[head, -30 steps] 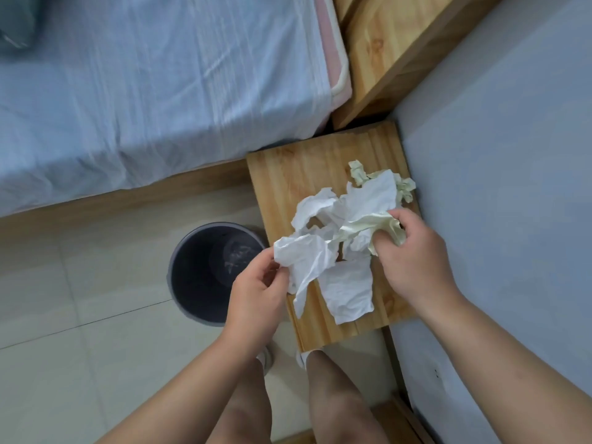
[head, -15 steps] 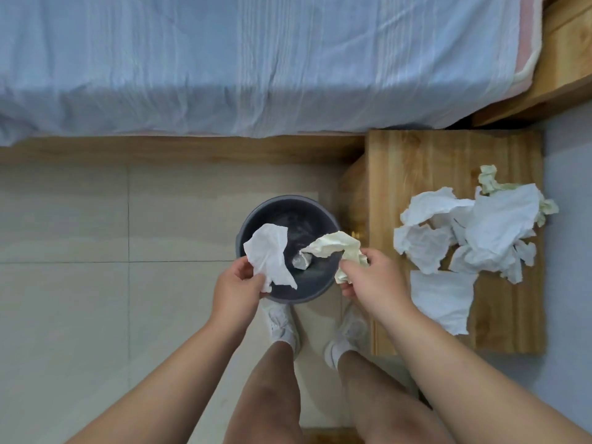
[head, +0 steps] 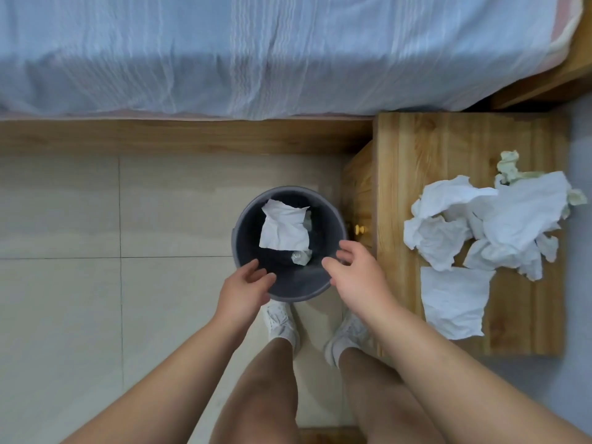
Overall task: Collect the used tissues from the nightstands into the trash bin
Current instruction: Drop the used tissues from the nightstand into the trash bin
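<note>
Both hands hang over the near rim of the trash bin (head: 290, 241), fingers spread and empty. The left hand (head: 245, 288) has its grip open above the near-left rim; the right hand (head: 357, 272) has its grip open above the near-right rim. Inside the bin lie a flat white tissue (head: 283, 229) and a small crumpled wad (head: 301, 257).

The remaining used tissues (head: 487, 224) form a loose heap on the nightstand (head: 448, 145) surface, directly to the person's right of the bin. One flatter sheet (head: 453, 301) lies at the near edge of the heap, apart from the bulk.

The right hand is the nearer of the two; the heap lies outward from its palm, across the nightstand's edge. The left hand would need to cross the bin, so the right is judged to reach first.
</note>
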